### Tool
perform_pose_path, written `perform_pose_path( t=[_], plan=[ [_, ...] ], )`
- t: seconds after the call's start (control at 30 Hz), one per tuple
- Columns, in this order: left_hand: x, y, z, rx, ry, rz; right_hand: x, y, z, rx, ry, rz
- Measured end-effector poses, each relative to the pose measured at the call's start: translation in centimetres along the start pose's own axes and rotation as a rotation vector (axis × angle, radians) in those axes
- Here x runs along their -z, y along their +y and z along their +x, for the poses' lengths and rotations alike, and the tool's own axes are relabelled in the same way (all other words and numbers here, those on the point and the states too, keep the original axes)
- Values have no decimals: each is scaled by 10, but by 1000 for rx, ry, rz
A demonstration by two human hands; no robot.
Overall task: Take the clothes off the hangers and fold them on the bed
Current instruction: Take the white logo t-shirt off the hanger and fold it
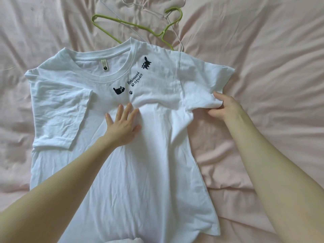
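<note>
A white T-shirt (133, 172) with small black cat prints lies spread front-up on the pink bed (271, 50), collar toward the far side. Its left sleeve is folded inward over the body. My left hand (122, 125) presses flat on the chest with fingers spread. My right hand (223, 106) pinches the hem of the right sleeve at the shirt's right side. A green hanger (133, 25) and a thin white wire hanger (175, 30) lie on the bed just beyond the collar, partly under the shirt.
Wrinkled pink sheet surrounds the shirt on every side. A bit of white fabric (126, 240) shows at the bottom edge of the view, under the shirt's hem.
</note>
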State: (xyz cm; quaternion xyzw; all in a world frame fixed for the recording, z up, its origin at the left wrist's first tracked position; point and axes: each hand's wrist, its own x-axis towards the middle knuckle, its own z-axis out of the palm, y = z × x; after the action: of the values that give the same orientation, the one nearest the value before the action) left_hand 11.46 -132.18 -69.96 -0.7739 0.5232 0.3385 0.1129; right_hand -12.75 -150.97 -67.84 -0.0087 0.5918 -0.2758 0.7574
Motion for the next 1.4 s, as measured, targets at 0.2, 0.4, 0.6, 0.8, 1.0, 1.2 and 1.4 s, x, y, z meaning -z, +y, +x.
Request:
perform_pose_path(
  t=[0.2,0.4,0.6,0.8,1.0,1.2,1.4],
  plan=[
    [-2,43,-17,-274,156,-24,-42,-14,-10,372,318,-218],
    [-14,68,-17,-360,45,66,-43,-25,-10,431,303,-348],
    [-12,60,-12,-326,177,-419,-31,0,-6,591,414,-565],
    [24,47,1,283,246,-1637,-59,62,-26,1160,-59,-1603],
    [39,16,14,433,222,-1932,-36,100,-26,935,-433,-1988],
    [48,21,39,243,586,-978,-18,67,-12,948,205,-1509],
    [91,65,74,-20,443,-528,-13,62,3,367,10,-1152]
  ],
)
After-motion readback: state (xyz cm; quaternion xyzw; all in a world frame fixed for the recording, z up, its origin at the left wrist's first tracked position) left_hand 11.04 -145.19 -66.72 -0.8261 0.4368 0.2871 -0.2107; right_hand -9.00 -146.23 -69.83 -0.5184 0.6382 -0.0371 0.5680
